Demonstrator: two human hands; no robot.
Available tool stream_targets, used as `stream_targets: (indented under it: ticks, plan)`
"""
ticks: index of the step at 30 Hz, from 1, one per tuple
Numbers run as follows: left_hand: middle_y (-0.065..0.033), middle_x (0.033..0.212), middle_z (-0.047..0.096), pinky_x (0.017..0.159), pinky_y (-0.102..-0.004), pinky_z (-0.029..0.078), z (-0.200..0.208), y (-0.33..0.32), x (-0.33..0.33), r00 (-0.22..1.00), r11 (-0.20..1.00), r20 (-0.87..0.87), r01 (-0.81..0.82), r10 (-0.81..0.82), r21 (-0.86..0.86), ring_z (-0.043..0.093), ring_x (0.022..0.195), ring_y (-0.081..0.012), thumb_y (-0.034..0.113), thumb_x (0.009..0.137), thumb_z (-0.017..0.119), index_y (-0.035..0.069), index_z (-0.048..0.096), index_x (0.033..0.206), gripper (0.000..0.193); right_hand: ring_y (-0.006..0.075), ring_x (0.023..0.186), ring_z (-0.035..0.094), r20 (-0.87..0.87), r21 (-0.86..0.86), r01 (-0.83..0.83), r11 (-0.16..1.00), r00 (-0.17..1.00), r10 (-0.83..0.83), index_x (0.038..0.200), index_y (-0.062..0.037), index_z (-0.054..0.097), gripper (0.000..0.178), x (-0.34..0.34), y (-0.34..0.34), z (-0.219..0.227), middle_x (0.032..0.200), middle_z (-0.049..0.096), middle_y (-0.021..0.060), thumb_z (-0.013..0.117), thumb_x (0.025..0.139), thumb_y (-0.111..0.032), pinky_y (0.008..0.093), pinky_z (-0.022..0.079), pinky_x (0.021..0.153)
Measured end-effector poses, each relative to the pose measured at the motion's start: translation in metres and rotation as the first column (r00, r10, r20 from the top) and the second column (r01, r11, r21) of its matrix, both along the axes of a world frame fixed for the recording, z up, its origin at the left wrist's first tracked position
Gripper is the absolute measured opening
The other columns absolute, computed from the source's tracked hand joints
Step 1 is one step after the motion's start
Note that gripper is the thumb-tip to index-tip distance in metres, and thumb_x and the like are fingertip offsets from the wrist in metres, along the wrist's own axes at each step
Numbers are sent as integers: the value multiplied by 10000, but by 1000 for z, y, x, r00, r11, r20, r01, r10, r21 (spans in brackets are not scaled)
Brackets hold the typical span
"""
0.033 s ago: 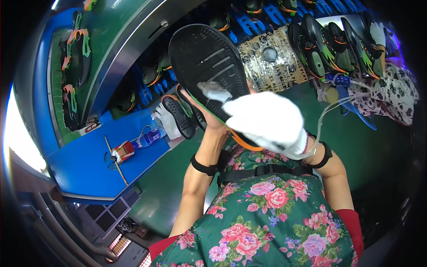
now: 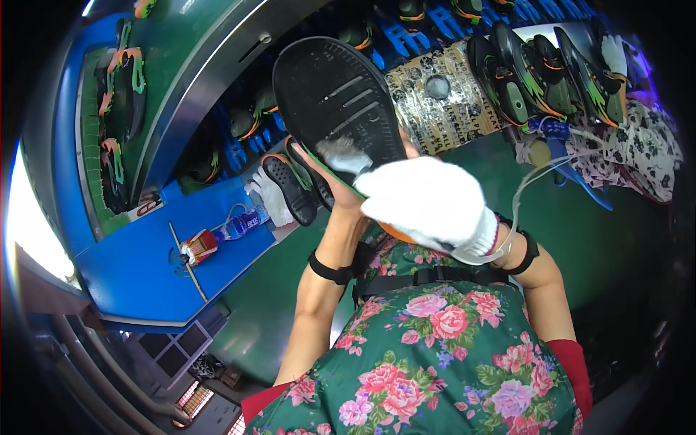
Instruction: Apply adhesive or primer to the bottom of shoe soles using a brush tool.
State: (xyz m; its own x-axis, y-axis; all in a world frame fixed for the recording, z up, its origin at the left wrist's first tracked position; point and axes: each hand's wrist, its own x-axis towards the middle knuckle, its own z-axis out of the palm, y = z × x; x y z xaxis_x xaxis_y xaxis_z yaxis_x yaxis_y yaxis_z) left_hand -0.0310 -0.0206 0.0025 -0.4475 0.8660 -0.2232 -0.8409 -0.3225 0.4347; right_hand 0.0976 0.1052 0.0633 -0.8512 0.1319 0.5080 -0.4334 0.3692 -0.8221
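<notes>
A large black shoe sole, with raised bars and an orange edge low down, is held up in front of me. My bare left hand wraps around its left side and grips it from beneath; most of those fingers are hidden. In a white knit glove, my right hand closes on a brush whose pale, blurred bristles touch the sole's tread. The glove hides its handle. A clear tube loops from the right wrist towards the right.
Several black, green and orange shoes stand at the right on the bench, by a tape-covered cardboard sheet. Two soles lean at the left, near a blue table with a bottle and a red carton. A metal-edged machine rises behind.
My right hand and the brush have moved slightly left and down across the sole. The sole has shifted very slightly left, still in my left hand.
</notes>
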Motion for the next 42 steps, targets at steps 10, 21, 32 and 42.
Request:
stream_targets:
  ticks: [10, 21, 32, 42]
  plan:
    - [-262, 1156, 637, 986, -549, 563, 0, 2, -19, 992, 955, -30, 125, -121, 270, 626, 1165, -424, 911, 722, 591, -63, 453, 1334, 1159, 254, 1062, 714, -72, 108, 72, 992, 995, -64, 1192, -77, 755, 331, 8, -5, -8, 1180, 746, 97, 761, 863, -109, 348, 579, 898]
    - [-249, 1071, 651, 834, -498, 590, 14, 8, -27, 995, 968, -63, -56, 74, 245, 682, 964, -398, 1071, 573, 391, -60, 507, 1315, 1357, 260, 953, 727, -128, 107, 64, 992, 991, -50, 1165, -111, 760, 308, 8, 6, -1, 1152, 756, 66, 758, 861, -64, 362, 592, 812]
    - [-248, 1115, 645, 996, -529, 542, 13, 2, -56, 969, 953, -245, 98, -25, 287, 611, 1142, -400, 970, 621, 565, -67, 552, 1259, 1217, 264, 969, 730, -1, -279, 25, 960, 1000, -26, 1051, -78, 789, 239, 8, 13, -8, 1101, 767, 103, 797, 812, -73, 361, 586, 822]
    - [-266, 962, 645, 831, -488, 586, 23, 3, -53, 944, 989, -312, -72, 109, 126, 683, 922, -396, 1084, 557, 349, -92, 547, 1226, 1368, 260, 928, 735, 39, -281, 101, 954, 995, -94, 1008, -85, 801, 199, 14, 8, -10, 1042, 775, 99, 774, 814, -52, 353, 587, 795]
